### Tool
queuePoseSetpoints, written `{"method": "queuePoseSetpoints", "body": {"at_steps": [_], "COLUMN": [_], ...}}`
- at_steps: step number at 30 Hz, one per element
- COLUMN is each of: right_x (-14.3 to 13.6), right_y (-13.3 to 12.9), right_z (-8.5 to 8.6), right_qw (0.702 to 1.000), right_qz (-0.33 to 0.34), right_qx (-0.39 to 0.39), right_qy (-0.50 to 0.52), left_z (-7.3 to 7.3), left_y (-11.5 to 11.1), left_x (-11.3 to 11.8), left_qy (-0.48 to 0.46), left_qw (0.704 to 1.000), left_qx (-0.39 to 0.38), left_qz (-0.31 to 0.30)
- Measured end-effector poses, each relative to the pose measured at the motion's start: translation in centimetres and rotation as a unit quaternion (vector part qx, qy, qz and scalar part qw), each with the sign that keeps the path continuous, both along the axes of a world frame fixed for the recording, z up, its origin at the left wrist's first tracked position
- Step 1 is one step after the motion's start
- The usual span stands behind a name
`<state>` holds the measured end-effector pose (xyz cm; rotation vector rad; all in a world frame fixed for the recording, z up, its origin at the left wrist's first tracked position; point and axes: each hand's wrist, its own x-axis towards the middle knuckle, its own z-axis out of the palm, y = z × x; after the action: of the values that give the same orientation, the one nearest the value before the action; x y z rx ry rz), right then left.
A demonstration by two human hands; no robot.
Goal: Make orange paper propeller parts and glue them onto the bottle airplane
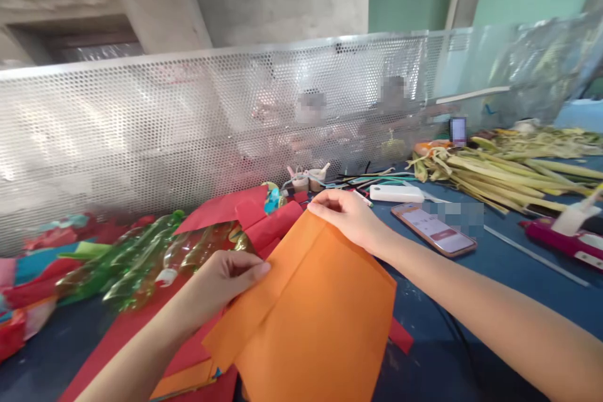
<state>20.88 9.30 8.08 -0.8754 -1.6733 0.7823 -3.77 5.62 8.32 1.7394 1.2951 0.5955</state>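
A sheet of orange paper (pixel 330 314) is held up in front of me, with a strip along its upper left side folded over. My left hand (pixel 230 276) pinches the folded strip at its left edge, thumb on top. At the top corner of the sheet, my right hand (pixel 348 217) grips the fold between thumb and fingers. Beneath it lie sheets of red paper (pixel 127 339) and another orange piece (pixel 183 380). A roll of red paper (pixel 273 223) rests just beyond the sheet.
Left are green plastic bottles (pixel 141 257) and crumpled coloured scraps (pixel 47 270). Right are a phone (pixel 433 229), a white oblong device (pixel 396 193), a magenta tool (pixel 565 239) and pale plant stalks (pixel 494 176). A perforated metal screen (pixel 188 119) stands behind, people blurred beyond it.
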Motion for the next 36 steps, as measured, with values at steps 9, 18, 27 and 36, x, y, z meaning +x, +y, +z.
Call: {"method": "queuePoseSetpoints", "body": {"at_steps": [9,18,27,36], "right_x": [0.8,1.0,1.2,1.8], "right_y": [0.3,-0.5,-0.2,0.2], "right_z": [0.3,1.0,0.7,1.1], "right_qw": [0.999,0.999,0.997,0.993], "right_qz": [-0.025,-0.032,-0.046,-0.087], "right_qx": [-0.027,-0.03,-0.045,-0.037], "right_qy": [0.027,0.028,0.035,0.063], "left_z": [1.4,0.5,1.1,1.4], "left_y": [-0.5,-0.1,0.1,0.4], "left_x": [0.2,-0.2,-0.4,-0.7], "left_qy": [-0.037,-0.06,-0.038,-0.014], "left_qw": [0.999,0.998,0.998,0.998], "left_qx": [0.009,0.017,0.029,0.063], "left_qz": [-0.01,-0.023,-0.037,-0.021]}}
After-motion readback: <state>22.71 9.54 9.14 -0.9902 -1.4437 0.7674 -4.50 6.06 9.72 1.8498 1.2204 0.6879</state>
